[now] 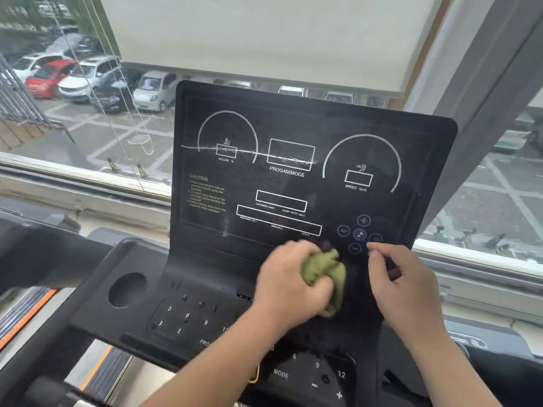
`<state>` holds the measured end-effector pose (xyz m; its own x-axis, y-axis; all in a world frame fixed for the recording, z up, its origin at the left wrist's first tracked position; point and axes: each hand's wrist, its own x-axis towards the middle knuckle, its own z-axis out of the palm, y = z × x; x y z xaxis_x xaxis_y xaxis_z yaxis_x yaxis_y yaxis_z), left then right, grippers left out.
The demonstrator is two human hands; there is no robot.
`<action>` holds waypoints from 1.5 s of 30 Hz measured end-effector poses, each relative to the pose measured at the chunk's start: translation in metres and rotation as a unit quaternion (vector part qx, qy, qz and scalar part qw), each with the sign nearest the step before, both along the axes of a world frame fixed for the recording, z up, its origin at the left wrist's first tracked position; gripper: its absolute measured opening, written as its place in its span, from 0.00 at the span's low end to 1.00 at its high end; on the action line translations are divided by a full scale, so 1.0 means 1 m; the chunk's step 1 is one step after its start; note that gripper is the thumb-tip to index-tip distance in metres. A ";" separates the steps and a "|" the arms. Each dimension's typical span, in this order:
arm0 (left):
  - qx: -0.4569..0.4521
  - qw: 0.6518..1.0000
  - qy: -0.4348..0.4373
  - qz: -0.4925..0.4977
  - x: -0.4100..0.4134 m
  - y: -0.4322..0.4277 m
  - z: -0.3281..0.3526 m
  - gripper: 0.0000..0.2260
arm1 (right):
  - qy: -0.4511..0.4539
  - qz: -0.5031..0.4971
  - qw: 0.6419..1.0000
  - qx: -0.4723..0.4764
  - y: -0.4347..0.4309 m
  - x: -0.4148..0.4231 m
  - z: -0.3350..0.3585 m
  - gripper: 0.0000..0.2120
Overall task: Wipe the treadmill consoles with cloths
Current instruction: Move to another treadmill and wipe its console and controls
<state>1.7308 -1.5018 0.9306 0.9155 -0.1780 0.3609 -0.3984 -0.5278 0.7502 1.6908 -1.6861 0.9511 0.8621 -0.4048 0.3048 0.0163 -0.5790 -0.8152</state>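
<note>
— Which way does the console (293,171) stand?

— Upright and leaning back from the person, printed face toward them. Its long axis runs up and away from both hands, and the lower part bends into a flatter shelf under the wrists.

— What is it made of?

— Glossy black plastic with thin white outlines: two arcs, several rectangles and small lettering. A pale scuffed streak (249,151) crosses the upper panel, well above the fingers.

— And the cloth (326,271)?

— An olive-green, soft, crumpled wad. The left hand (291,286) grips it, fingers (293,251) curled over the top and thumb tucked beneath, and presses it against the console's lower edge.

— The right hand (402,286)?

— Just right of the cloth, its fingers (379,254) are bent with the tips on the panel, directly below a cluster of round buttons (360,234). Something dark shows beside the palm; whether it is held, I cannot tell.

— Anything else nearby?

— A round cup recess (127,290) lies well left of the left fingers, with a numbered keypad (188,315) between.
</note>
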 end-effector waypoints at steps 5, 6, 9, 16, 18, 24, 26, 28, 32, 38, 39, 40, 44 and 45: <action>0.027 0.977 0.047 0.208 0.042 0.072 -0.004 0.15 | 0.046 -0.033 0.997 0.046 -0.006 -0.012 -0.019 0.10; 0.055 0.973 0.054 0.217 0.043 0.076 -0.010 0.16 | 0.054 -0.048 0.996 0.055 -0.007 -0.014 -0.023 0.10; 0.128 0.971 0.038 0.197 0.033 0.061 -0.028 0.21 | 0.058 -0.068 0.993 0.081 -0.008 -0.022 -0.029 0.09; 0.181 0.980 -0.023 0.079 0.003 -0.006 -0.039 0.19 | 0.062 -0.051 0.990 0.116 -0.008 -0.038 -0.027 0.10; 0.193 0.980 -0.026 0.045 -0.003 -0.024 -0.039 0.19 | 0.071 -0.056 0.988 0.123 -0.009 -0.040 -0.030 0.09; 0.244 0.966 -0.073 -0.043 -0.015 -0.055 -0.046 0.19 | 0.110 -0.066 0.985 0.117 -0.010 -0.047 -0.031 0.10; 0.249 0.962 -0.086 -0.070 -0.013 -0.055 -0.046 0.18 | 0.108 -0.078 0.985 0.113 -0.008 -0.048 -0.028 0.10; 0.249 0.961 -0.093 -0.081 -0.007 -0.053 -0.043 0.17 | 0.108 -0.084 0.984 0.115 -0.002 -0.047 -0.025 0.09; 0.196 0.975 -0.063 -0.079 0.004 -0.035 -0.036 0.15 | 0.117 -0.071 0.984 0.112 0.017 -0.040 -0.017 0.09; 0.159 0.986 -0.034 -0.035 0.042 0.050 -0.038 0.14 | 0.124 -0.029 0.988 0.093 0.074 -0.015 -0.011 0.09; 0.156 0.987 -0.029 -0.022 0.049 0.068 -0.038 0.15 | 0.124 -0.023 0.988 0.094 0.088 -0.010 -0.013 0.09; 0.152 0.988 -0.024 -0.008 0.055 0.087 -0.037 0.15 | 0.123 -0.019 0.987 0.099 0.103 -0.005 -0.015 0.09; 0.164 0.986 0.005 0.013 0.077 0.153 -0.033 0.17 | 0.143 0.007 0.981 0.130 0.160 0.011 -0.023 0.10; 0.175 0.984 0.015 0.012 0.082 0.167 -0.033 0.17 | 0.148 0.012 0.980 0.133 0.172 0.014 -0.024 0.10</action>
